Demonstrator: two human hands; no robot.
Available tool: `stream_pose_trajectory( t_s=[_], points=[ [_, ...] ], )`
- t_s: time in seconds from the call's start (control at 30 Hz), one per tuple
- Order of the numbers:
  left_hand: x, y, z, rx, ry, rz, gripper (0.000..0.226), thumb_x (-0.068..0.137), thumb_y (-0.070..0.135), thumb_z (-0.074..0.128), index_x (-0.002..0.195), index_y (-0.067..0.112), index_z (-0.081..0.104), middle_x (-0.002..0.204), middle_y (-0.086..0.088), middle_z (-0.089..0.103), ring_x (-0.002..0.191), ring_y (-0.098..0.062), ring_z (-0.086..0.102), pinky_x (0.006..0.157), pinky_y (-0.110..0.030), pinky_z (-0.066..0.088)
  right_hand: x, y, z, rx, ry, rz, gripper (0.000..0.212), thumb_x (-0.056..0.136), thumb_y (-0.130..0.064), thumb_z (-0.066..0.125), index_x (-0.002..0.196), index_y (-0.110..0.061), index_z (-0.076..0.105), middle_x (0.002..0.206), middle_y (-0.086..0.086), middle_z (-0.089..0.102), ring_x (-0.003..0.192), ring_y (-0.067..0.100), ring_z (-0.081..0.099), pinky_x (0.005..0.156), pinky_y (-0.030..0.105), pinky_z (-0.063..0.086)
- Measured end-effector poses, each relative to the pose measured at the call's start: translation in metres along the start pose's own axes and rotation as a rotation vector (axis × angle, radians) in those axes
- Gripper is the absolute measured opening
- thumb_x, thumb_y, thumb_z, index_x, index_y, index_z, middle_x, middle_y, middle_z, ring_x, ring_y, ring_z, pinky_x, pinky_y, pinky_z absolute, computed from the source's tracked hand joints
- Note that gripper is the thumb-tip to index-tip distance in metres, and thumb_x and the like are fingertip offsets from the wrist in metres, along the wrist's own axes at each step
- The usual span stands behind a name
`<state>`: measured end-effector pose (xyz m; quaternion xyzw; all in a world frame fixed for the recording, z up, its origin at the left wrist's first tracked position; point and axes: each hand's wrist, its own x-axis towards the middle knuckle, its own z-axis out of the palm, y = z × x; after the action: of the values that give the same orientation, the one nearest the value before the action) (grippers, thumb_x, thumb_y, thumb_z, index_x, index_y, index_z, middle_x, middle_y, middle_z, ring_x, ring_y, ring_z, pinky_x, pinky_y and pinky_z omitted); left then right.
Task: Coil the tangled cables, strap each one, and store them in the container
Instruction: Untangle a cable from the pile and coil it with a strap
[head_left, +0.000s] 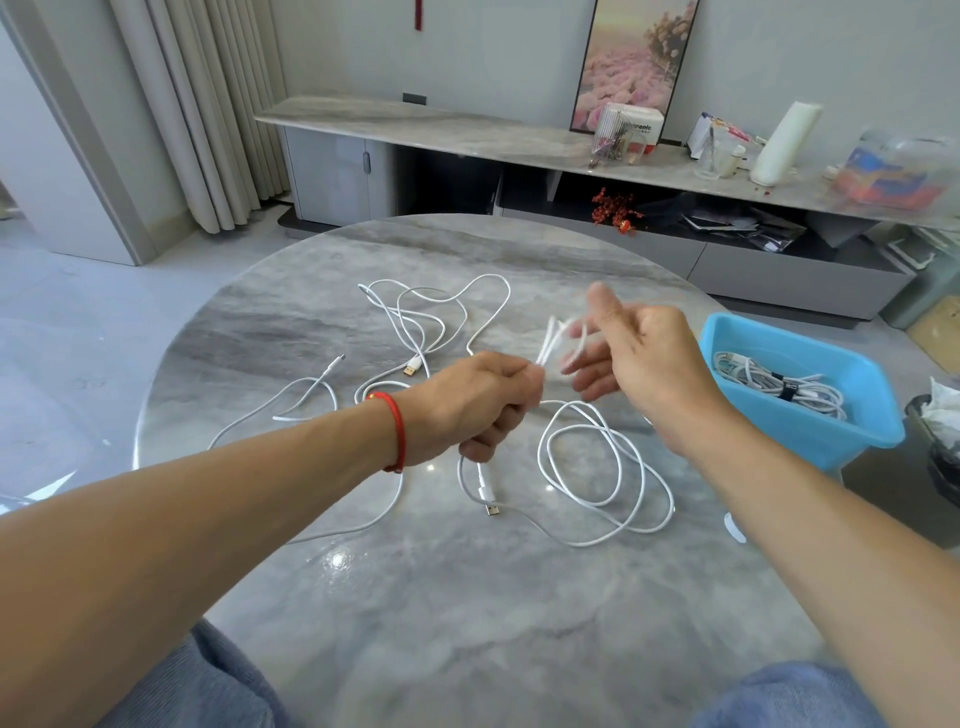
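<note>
My left hand (475, 400), with a red band at the wrist, is closed around a bunch of white cable loops above the round marble table (467, 597). My right hand (644, 353) is blurred just to its right, with a loop of the same white cable (558, 338) around its fingers. The rest of that cable (597, 467) lies in loose loops on the table below my hands, its USB plug (492, 509) pointing toward me. Another white cable (431, 317) lies tangled farther back, and a third (306, 395) lies at the left. The blue container (810, 431) stands at the table's right edge with strapped cables (779, 384) inside.
A small white object (735, 527) lies at the table's right edge near my right forearm. A dark bin (940, 452) stands on the floor right of the container. A long marble sideboard (467, 130) with clutter runs behind the table. My knees in jeans show below.
</note>
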<state>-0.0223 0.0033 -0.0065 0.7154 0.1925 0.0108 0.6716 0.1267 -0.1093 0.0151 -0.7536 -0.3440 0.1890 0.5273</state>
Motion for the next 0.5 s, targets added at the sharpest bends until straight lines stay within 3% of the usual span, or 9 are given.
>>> stream_pose_trajectory(
  t_s=[0.1,0.2,0.27,0.33,0.4,0.5],
  points=[
    [0.002,0.001,-0.004,-0.237,0.119,-0.013,0.036,0.108,0.030,0.035,0.074,0.020,0.039,0.064,0.002,0.017,0.053,-0.014,0.009,0.046,-0.023,0.011,-0.006,0.005,0.008,-0.071,-0.250,0.185,0.046,0.110,-0.039,0.043,0.107,-0.001,0.067,0.085,0.016,0.078,0.078,0.035,0.075,0.068,0.042,0.061],
    [0.004,0.005,-0.012,-0.439,0.181,-0.014,0.038,0.109,0.032,0.035,0.073,0.019,0.039,0.062,0.003,0.020,0.050,-0.012,0.013,0.041,-0.021,0.018,-0.018,0.015,0.017,-0.296,-0.621,0.155,0.032,0.106,-0.040,0.050,0.109,-0.022,0.076,0.107,-0.008,0.079,0.110,0.017,0.070,0.098,0.038,0.052],
    [0.005,0.006,-0.017,-0.519,0.208,-0.008,0.039,0.109,0.032,0.033,0.073,0.019,0.038,0.062,0.003,0.020,0.049,-0.012,0.014,0.041,-0.021,0.024,-0.025,0.017,0.023,-0.445,-0.766,0.096,0.034,0.104,-0.050,0.048,0.101,-0.034,0.078,0.110,-0.016,0.074,0.115,0.015,0.064,0.103,0.037,0.047],
    [0.007,0.006,-0.021,-0.557,0.229,-0.004,0.039,0.110,0.029,0.032,0.073,0.019,0.038,0.064,0.003,0.019,0.048,-0.012,0.014,0.044,-0.022,0.034,-0.026,0.017,0.026,-0.462,-0.845,0.045,0.043,0.104,-0.050,0.043,0.090,-0.027,0.076,0.108,-0.003,0.076,0.111,0.023,0.066,0.108,0.044,0.045],
    [0.007,0.004,-0.024,-0.549,0.229,-0.030,0.038,0.110,0.029,0.032,0.074,0.018,0.040,0.063,0.003,0.020,0.045,-0.012,0.016,0.053,-0.028,0.044,-0.025,0.016,0.026,-0.407,-0.845,0.038,0.041,0.105,-0.043,0.044,0.079,-0.021,0.068,0.090,0.004,0.079,0.091,0.016,0.072,0.099,0.037,0.048],
    [0.006,-0.002,-0.028,-0.468,0.173,-0.131,0.037,0.109,0.032,0.035,0.077,0.016,0.044,0.057,0.004,0.026,0.047,-0.015,0.033,0.074,-0.040,0.053,-0.015,0.015,0.019,-0.597,-0.629,-0.120,0.041,0.100,-0.053,0.054,0.073,-0.023,0.063,0.061,-0.002,0.070,0.052,0.006,0.057,0.060,0.027,0.045]
  ],
)
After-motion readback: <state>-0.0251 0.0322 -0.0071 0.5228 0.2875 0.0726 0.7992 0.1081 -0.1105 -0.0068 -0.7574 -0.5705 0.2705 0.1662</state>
